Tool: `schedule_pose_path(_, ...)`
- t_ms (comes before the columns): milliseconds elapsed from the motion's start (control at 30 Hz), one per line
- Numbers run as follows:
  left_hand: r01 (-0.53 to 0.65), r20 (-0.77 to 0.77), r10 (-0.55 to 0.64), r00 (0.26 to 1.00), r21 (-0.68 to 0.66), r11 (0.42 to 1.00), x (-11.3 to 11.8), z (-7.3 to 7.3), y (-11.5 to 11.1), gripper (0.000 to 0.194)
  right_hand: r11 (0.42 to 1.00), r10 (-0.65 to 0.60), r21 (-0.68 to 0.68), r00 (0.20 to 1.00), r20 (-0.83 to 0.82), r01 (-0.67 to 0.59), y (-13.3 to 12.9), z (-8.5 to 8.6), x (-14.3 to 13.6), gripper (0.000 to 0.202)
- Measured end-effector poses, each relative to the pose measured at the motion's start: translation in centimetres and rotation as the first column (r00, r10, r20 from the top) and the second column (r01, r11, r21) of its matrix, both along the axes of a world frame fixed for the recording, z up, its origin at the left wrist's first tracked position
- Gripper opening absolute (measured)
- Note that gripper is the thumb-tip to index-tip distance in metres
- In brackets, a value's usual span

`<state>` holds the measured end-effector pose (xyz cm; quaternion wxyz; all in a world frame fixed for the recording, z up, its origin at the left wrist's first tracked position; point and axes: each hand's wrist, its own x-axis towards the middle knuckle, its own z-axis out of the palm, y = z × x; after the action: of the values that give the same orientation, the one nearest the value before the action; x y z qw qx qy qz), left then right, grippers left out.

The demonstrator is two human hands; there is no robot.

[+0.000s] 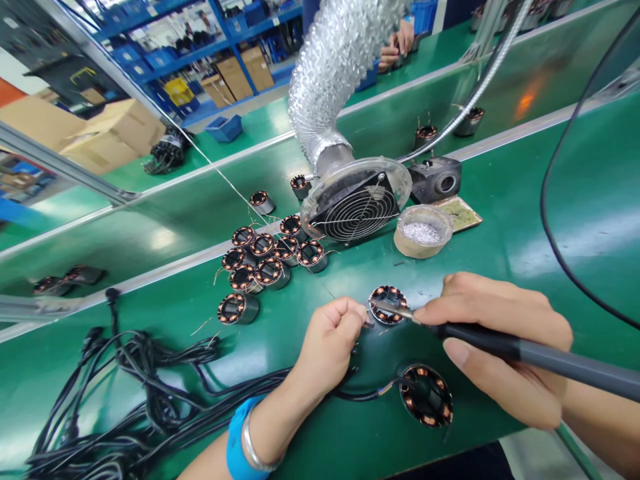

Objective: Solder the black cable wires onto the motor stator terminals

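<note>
My right hand [505, 347] grips a soldering iron [480, 340] like a pen. Its metal tip crosses the near stator [389, 297], a black ring with copper windings, and reaches its left rim. Beside that rim, my left hand [333, 340] is closed in a pinch on a thin wire [327, 288]. A short dark lead end [369, 325] shows at its fingertips; whether the fingers hold it too, I cannot tell. Below lies a second stator [427, 395] with a black cable [357, 396] joined to it by coloured leads.
Several stators [270, 272] with loose wire ends cluster at the left. Behind are a fume extractor [357, 210] with a foil duct [325, 80], a round tub [424, 230] of silvery bits and an iron holder [437, 179]. Black cables [150, 387] lie front left. Another person's hands [397, 47] show beyond.
</note>
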<state>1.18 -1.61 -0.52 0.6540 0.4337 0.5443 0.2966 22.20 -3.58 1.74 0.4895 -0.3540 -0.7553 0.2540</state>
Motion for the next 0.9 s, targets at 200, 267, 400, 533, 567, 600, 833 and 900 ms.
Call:
schedule_pose_path(200, -0.007, 0.000, 0.007, 1.000, -0.012, 1.000, 0.1, 0.0, 0.1, 0.037, 0.999, -0.032, 0.025, 0.999, 0.028, 0.031, 0.1, 0.2, 0.0, 0.031)
schedule_pose_path(267, 0.001, 0.000, -0.001, 1.000, -0.009, 1.000, 0.1, -0.1, 0.1, 0.037, 0.996, -0.073, 0.059, 0.997, 0.037, 0.071, 0.3, 0.1, -0.2, 0.034)
schedule_pose_path(400, 0.052, 0.015, -0.053, 0.998, 0.035, 0.998, -0.1, -0.2, 0.0, 0.038, 0.977, -0.179, 0.115, 0.984, -0.020, 0.180, 1.0, -0.9, -1.0, 0.046)
schedule_pose_path(533, 0.137, 0.045, -0.143, 0.989, 0.117, 0.984, -0.6, -0.5, -0.3, 0.043, 0.986, -0.064, 0.159, 0.997, 0.040, 0.057, 2.2, -2.0, -2.2, 0.032)
schedule_pose_path(567, 0.154, 0.042, -0.161, 0.986, 0.140, 0.978, -0.7, -0.6, -0.4, 0.044, 0.985, -0.021, 0.173, 0.998, 0.065, 0.009, 2.4, -2.2, -2.5, 0.028)
schedule_pose_path(600, 0.170, 0.031, -0.177, 0.984, 0.164, 0.972, -0.9, -0.6, -0.5, 0.044, 0.982, 0.018, 0.185, 0.996, 0.089, -0.034, 2.6, -2.4, -2.8, 0.025)
schedule_pose_path(833, 0.402, -0.304, -0.303, 0.903, 0.352, 0.845, -1.5, 0.5, -0.5, 0.038, 0.963, 0.052, 0.256, 0.991, 0.125, -0.083, 2.8, -2.9, -3.5, 0.027)
schedule_pose_path(900, 0.465, -0.458, -0.260, 0.850, 0.422, 0.778, -1.5, 0.9, -0.3, 0.032, 0.968, 0.018, 0.249, 0.994, 0.104, -0.043, 2.5, -2.8, -3.3, 0.026)
